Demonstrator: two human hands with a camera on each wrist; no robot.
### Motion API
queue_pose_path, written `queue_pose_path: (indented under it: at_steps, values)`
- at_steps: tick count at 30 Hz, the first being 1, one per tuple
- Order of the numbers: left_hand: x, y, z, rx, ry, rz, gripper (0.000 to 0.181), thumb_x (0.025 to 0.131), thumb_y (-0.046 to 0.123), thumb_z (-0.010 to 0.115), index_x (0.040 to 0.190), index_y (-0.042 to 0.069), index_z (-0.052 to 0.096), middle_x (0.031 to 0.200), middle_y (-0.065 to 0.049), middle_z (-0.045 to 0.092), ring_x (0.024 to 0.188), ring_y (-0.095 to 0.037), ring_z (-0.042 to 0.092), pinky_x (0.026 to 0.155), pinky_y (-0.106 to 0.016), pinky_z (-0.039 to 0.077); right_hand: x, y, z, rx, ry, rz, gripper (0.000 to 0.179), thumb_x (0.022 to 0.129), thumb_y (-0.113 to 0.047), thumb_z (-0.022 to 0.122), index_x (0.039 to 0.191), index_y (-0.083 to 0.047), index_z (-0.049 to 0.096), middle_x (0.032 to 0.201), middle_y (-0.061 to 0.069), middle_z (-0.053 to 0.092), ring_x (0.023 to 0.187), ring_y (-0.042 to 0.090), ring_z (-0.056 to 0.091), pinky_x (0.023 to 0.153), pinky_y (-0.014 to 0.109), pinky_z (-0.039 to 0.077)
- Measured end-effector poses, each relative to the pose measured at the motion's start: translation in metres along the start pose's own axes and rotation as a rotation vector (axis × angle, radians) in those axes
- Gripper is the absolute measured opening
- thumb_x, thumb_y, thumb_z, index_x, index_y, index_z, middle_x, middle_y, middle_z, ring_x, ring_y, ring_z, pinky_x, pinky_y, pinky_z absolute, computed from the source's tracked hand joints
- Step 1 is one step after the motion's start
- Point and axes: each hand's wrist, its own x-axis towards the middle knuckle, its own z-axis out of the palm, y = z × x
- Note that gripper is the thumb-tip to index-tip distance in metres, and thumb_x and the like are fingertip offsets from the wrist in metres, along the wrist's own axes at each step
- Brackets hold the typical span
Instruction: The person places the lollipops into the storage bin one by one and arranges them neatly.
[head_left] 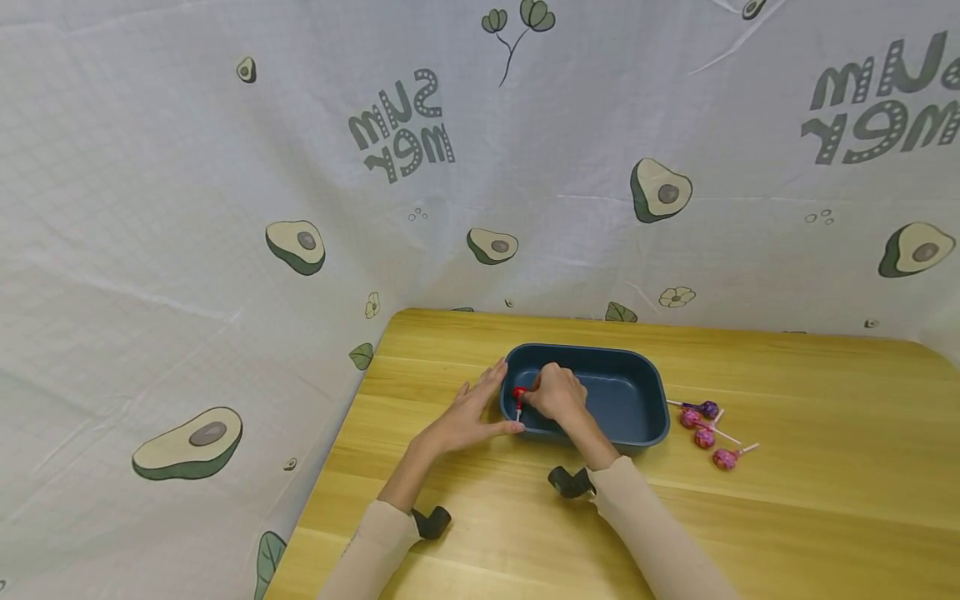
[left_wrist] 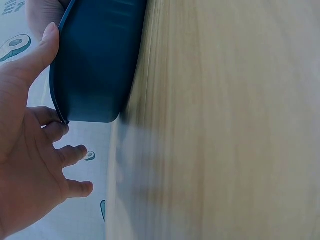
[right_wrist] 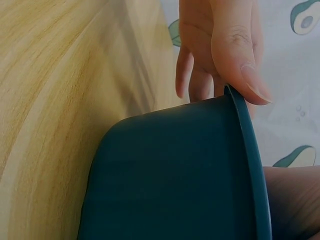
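A dark blue rectangular box [head_left: 618,396] stands on the wooden table. My right hand [head_left: 557,392] reaches down inside its left part, fingertips pinching a red-wrapped lollipop [head_left: 519,392] at the candy end. The lollipop's white stick points toward the near wall. Around the box's left end, my left hand [head_left: 468,417] is spread, with its thumb [left_wrist: 46,47] on the near rim and its fingers toward the far left corner. From the right wrist, the box wall [right_wrist: 170,170] hides most of the right hand [right_wrist: 295,200].
To the right of the box, a purple lollipop [head_left: 708,409] and several pink lollipops [head_left: 725,458] lie loose on the table [head_left: 825,417]. A white cloth [head_left: 570,250] printed with avocados hangs behind the table and along its left side.
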Motion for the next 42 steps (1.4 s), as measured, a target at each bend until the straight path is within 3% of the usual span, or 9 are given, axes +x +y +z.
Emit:
queue_pose_path:
  at_steps: [7, 15, 24, 34, 42]
  values:
    - [-0.001, 0.002, 0.000, 0.002, -0.007, -0.009, 0.106, 0.095, 0.063, 0.064, 0.168, 0.021, 0.000, 0.177, 0.004, -0.001, 0.164, -0.030, 0.002, 0.128, -0.067, -0.002, -0.001, 0.000, 0.000, 0.004, -0.008, -0.006, 0.019, 0.088, -0.025, 0.084, 0.086, -0.006, 0.080, 0.090, 0.009, 0.078, 0.077, 0.024, 0.067, 0.071, 0.046, 0.056]
    - [0.000, 0.000, 0.002, 0.000, -0.001, -0.009, 0.106, 0.095, 0.064, 0.064, 0.168, 0.023, 0.000, 0.177, 0.002, 0.000, 0.164, -0.031, 0.003, 0.128, -0.068, -0.001, -0.006, 0.006, -0.004, 0.006, -0.002, -0.034, 0.023, 0.088, -0.026, 0.083, 0.093, -0.004, 0.082, 0.099, 0.012, 0.079, 0.084, 0.027, 0.070, 0.074, 0.048, 0.058]
    - [-0.002, 0.002, 0.001, -0.022, 0.005, -0.018, 0.105, 0.094, 0.063, 0.065, 0.168, 0.024, 0.001, 0.177, 0.004, 0.000, 0.164, -0.031, 0.003, 0.128, -0.066, -0.002, -0.013, 0.019, -0.021, 0.022, 0.027, -0.051, 0.025, 0.089, -0.027, 0.082, 0.099, -0.004, 0.082, 0.093, 0.011, 0.080, 0.069, 0.019, 0.066, 0.066, 0.042, 0.055]
    - [-0.003, 0.003, 0.000, -0.033, 0.002, -0.018, 0.106, 0.094, 0.064, 0.065, 0.168, 0.024, 0.001, 0.177, 0.003, 0.001, 0.164, -0.030, 0.004, 0.129, -0.066, -0.002, -0.024, 0.033, -0.041, 0.050, 0.080, -0.056, 0.031, 0.091, -0.027, 0.081, 0.108, -0.002, 0.079, 0.108, 0.017, 0.079, 0.090, 0.030, 0.073, 0.076, 0.047, 0.058]
    - [-0.002, 0.003, 0.001, -0.021, 0.008, -0.015, 0.106, 0.094, 0.060, 0.067, 0.168, 0.024, 0.001, 0.177, 0.005, 0.001, 0.164, -0.029, 0.004, 0.129, -0.064, -0.002, -0.038, 0.044, -0.065, 0.067, 0.145, -0.088, 0.031, 0.094, -0.028, 0.077, 0.109, -0.001, 0.079, 0.100, 0.016, 0.080, 0.087, 0.031, 0.073, 0.074, 0.047, 0.058]
